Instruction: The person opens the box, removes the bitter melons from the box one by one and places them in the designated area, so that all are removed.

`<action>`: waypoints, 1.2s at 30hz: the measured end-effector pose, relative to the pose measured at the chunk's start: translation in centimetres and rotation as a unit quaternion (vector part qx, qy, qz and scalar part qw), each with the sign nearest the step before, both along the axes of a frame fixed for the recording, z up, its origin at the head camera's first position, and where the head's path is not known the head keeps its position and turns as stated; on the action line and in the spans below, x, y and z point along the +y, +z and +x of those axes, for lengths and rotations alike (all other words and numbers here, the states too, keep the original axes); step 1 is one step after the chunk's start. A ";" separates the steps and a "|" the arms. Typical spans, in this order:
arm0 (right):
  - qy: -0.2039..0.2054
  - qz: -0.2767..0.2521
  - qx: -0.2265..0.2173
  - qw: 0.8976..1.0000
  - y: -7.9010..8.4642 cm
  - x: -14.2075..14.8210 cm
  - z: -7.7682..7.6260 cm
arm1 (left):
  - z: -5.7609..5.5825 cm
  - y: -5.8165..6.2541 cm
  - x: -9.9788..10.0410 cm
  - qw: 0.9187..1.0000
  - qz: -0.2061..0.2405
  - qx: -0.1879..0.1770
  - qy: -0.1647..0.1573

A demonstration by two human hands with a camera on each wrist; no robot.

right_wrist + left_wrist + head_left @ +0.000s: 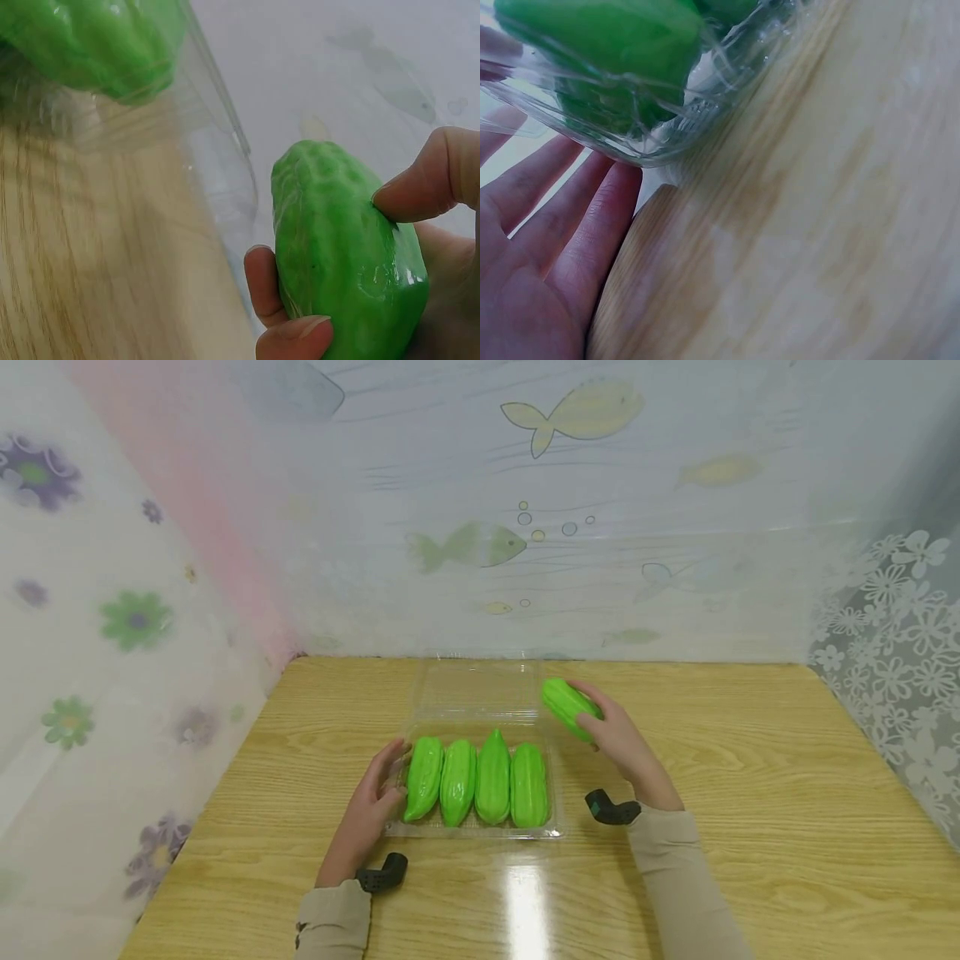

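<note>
Pale sheeting printed with faded fish [465,627] hangs behind a wood-grain table [765,793]. On the table a clear, thin plastic clamshell box [480,832] stands open, its lid [480,687] folded back toward the sheeting. Four glossy green bitter melons [492,785] lie side by side inside, elongated and ridged; the third's pointed end faces the lid. The left hand [369,797] rests at the box's left side, fingers extended against the plastic. The right hand [621,739] grips a fifth bitter melon [564,703], bumpy and shiny, between thumb and curled fingers, just right of the lid.
</note>
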State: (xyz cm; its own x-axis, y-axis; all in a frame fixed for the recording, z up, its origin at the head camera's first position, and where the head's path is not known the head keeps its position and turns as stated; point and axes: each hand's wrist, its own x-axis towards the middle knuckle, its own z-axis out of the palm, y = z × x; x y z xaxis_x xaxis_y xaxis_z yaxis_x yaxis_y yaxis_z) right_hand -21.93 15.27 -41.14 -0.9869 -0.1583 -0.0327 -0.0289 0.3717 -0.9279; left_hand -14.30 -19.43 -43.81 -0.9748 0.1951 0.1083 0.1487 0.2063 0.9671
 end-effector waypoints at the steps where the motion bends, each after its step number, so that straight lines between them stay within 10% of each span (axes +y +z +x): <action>1: -0.001 0.001 -0.002 1.000 -0.1 0.1 0.0 | 0.0 0.0 0.0 1.000 0.000 0.000 0.000; 11: -0.017 0.000 -0.020 1.000 -1.2 1.4 -0.4 | -0.1 -0.1 0.0 1.000 0.001 0.000 -0.001; 19: 0.002 -0.033 -0.066 0.997 -2.2 2.1 -0.7 | -1.1 -2.7 -0.9 1.000 0.001 0.014 0.000; 30: 0.023 -0.046 -0.091 0.994 -3.0 2.6 -0.9 | -0.2 -0.4 -0.2 1.000 0.008 0.008 -0.006; 36: 0.003 -0.036 -0.097 0.995 -3.1 3.6 -1.1 | -0.8 -1.6 -0.6 1.000 0.005 0.010 -0.003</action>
State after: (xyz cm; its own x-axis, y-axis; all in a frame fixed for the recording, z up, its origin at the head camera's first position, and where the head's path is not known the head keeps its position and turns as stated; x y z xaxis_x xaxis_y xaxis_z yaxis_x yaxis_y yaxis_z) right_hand -22.99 18.85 -44.27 -0.9622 -0.1726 -0.2108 0.1516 0.3037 -0.9406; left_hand -15.08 -20.04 -45.43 -0.9710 0.2005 0.1305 0.1700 0.1948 0.9660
